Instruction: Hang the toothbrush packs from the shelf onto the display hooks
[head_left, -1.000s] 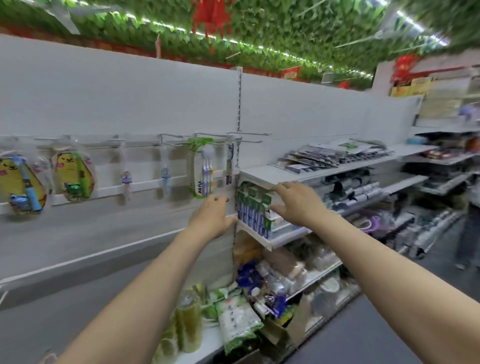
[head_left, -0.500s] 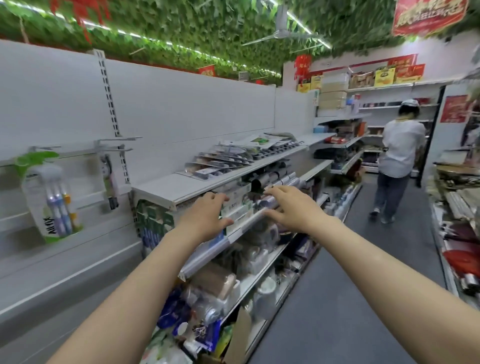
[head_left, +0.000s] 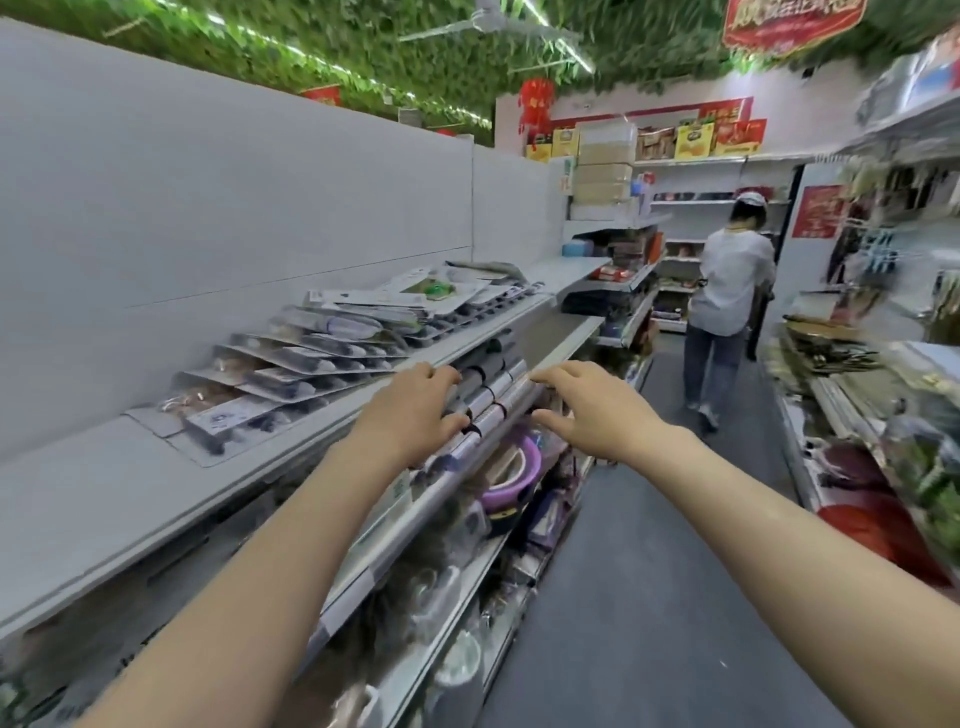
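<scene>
Both arms stretched forward over the store shelving. Left hand (head_left: 410, 410) released, fingers loosely bent, resting against grey rolled goods (head_left: 485, 395) on the second shelf. Right hand (head_left: 592, 410) released too, fingers spread, tips at that shelf's front edge (head_left: 509, 415). Toothbrush packs (head_left: 332, 338) lying flat in overlapping rows on the top shelf (head_left: 156, 499), up and left of the hands, untouched. Farther down the aisle, a person in a white shirt (head_left: 727, 296), back turned.

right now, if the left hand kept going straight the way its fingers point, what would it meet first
The left hand points up-right along the shelf, fingertips at the grey rolled items under the top shelf. It would likely meet those rolls first, though depth is unclear.
</scene>
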